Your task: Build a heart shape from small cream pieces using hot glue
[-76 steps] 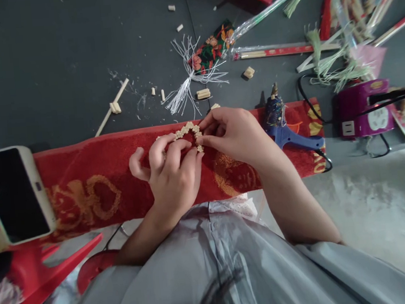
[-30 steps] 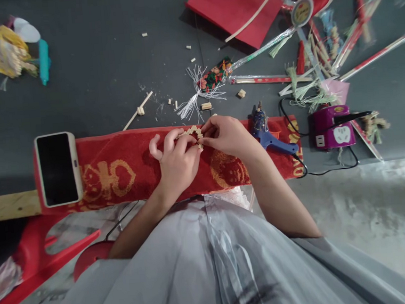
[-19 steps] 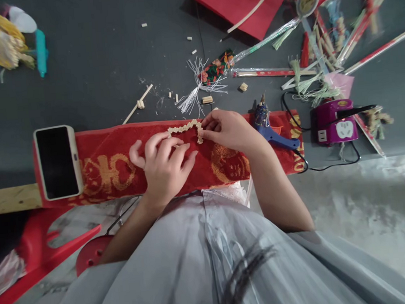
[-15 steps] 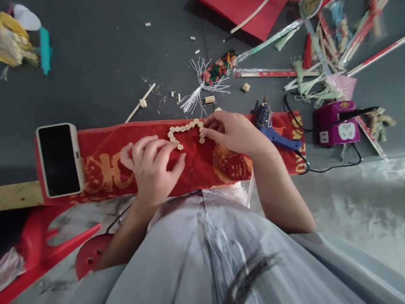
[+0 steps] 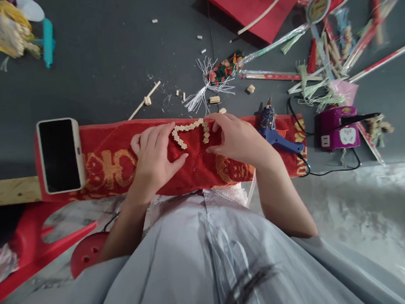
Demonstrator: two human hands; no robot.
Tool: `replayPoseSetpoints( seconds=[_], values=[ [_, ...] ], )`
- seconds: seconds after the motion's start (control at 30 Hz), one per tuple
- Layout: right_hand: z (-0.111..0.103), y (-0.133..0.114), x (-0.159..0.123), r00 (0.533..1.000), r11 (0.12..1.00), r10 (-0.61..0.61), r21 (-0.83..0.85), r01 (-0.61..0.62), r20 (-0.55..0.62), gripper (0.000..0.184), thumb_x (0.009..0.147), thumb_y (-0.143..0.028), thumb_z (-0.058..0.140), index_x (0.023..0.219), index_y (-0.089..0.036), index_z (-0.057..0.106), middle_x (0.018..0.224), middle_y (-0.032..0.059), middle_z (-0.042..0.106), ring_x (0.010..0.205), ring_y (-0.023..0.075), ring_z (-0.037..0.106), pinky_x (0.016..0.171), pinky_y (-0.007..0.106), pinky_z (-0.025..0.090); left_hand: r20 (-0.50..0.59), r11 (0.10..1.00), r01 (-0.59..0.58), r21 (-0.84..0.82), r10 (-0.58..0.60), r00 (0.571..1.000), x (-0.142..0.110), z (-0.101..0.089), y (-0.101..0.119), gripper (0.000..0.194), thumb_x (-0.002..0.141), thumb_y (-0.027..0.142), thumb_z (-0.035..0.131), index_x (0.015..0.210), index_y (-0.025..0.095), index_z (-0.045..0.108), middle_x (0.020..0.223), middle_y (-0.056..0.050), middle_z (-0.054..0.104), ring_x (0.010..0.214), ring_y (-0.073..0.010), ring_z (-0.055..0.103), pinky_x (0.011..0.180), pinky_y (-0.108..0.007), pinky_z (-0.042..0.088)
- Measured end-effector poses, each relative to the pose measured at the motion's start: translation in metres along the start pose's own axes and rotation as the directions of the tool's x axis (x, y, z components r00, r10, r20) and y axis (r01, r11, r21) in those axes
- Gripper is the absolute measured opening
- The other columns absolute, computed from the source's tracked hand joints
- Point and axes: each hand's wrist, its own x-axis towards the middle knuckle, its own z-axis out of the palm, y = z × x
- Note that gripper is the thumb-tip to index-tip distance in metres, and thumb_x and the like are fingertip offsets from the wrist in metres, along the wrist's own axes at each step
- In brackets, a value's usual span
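Note:
A small bent frame of cream-coloured short stick pieces lies flat on a red towel with gold patterns. My left hand rests on the towel just left of the frame, fingers spread, fingertips beside its left leg. My right hand lies on the towel at the frame's right, fingers touching its right leg. Neither hand grips anything.
A phone lies on the towel's left end. A blue glue gun sits at its right end, with its cord running toward a purple power strip. Cut stick bits, a white tassel, red paper and wrapped sticks litter the dark floor.
My hands held the frame raised together; now it lies flat on the towel. My left hand has let go and moved left. The view has shifted slightly.

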Motion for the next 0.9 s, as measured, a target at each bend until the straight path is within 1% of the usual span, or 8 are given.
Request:
replayPoseSetpoints(
  seconds=[0.07, 0.2, 0.3, 0.47, 0.7, 0.9],
  values=[
    [0.002, -0.001, 0.002, 1.000, 0.999, -0.003, -0.042, 0.004, 0.015, 0.070, 0.071, -0.018, 0.072, 0.139, -0.014, 0.052, 0.123, 0.0148, 0.065, 0.108, 0.0312, 0.063, 0.092, 0.042, 0.049, 0.031, 1.000, 0.002, -0.003, -0.002, 1.000, 0.003, 0.000, 0.001, 0.065, 0.079, 0.032, 0.074, 0.139, 0.024, 0.048, 0.137, -0.012, 0.060, 0.127, -0.0322, 0.053, 0.107, -0.046, 0.030],
    [0.002, -0.001, 0.006, 1.000, 0.998, -0.007, -0.068, 0.008, 0.024, 0.072, 0.073, -0.019, 0.069, 0.142, -0.012, 0.049, 0.123, 0.0158, 0.065, 0.108, 0.0329, 0.062, 0.091, 0.043, 0.049, 0.065, 1.000, -0.005, -0.018, 0.007, 0.998, 0.007, 0.002, 0.001, 0.064, 0.081, 0.029, 0.071, 0.140, 0.024, 0.048, 0.139, -0.012, 0.059, 0.127, -0.0322, 0.053, 0.107, -0.047, 0.029],
    [0.002, -0.001, 0.009, 1.000, 0.997, 0.002, -0.081, 0.001, 0.031, 0.072, 0.073, -0.020, 0.068, 0.143, -0.014, 0.050, 0.123, 0.0147, 0.065, 0.108, 0.0326, 0.062, 0.089, 0.041, 0.049, 0.089, 1.000, 0.004, -0.019, -0.003, 0.996, 0.010, 0.002, 0.002, 0.061, 0.082, 0.030, 0.070, 0.140, 0.024, 0.049, 0.139, -0.012, 0.059, 0.127, -0.0324, 0.053, 0.108, -0.048, 0.028],
    [0.003, 0.000, 0.012, 1.000, 0.996, 0.001, -0.088, 0.002, 0.027, 0.069, 0.073, -0.022, 0.066, 0.140, -0.017, 0.052, 0.115, 0.0116, 0.066, 0.100, 0.0293, 0.064, 0.084, 0.039, 0.049, 0.136, 1.000, 0.028, 0.002, -0.028, 0.990, 0.012, 0.000, 0.002, 0.060, 0.085, 0.031, 0.066, 0.141, 0.024, 0.047, 0.141, -0.011, 0.059, 0.128, -0.0308, 0.053, 0.109, -0.047, 0.027],
    [0.004, 0.003, 0.012, 1.000, 0.998, -0.017, -0.063, 0.018, 0.011, 0.065, 0.072, -0.023, 0.066, 0.135, -0.017, 0.056, 0.113, 0.0102, 0.066, 0.096, 0.0267, 0.063, 0.082, 0.038, 0.049, 0.112, 1.000, 0.004, -0.006, -0.004, 0.994, 0.012, 0.001, 0.000, 0.059, 0.086, 0.031, 0.066, 0.141, 0.022, 0.046, 0.140, -0.010, 0.059, 0.128, -0.0300, 0.054, 0.109, -0.045, 0.027],
    [0.006, 0.004, 0.011, 0.999, 0.999, -0.041, -0.036, 0.040, -0.034, 0.057, 0.071, -0.023, 0.067, 0.127, -0.018, 0.060, 0.108, 0.0087, 0.066, 0.094, 0.0262, 0.063, 0.080, 0.038, 0.049, 0.104, 1.000, -0.008, -0.009, 0.009, 0.995, 0.013, -0.001, 0.000, 0.058, 0.087, 0.032, 0.065, 0.141, 0.022, 0.047, 0.140, -0.010, 0.059, 0.128, -0.0300, 0.055, 0.110, -0.045, 0.027]
  ],
)
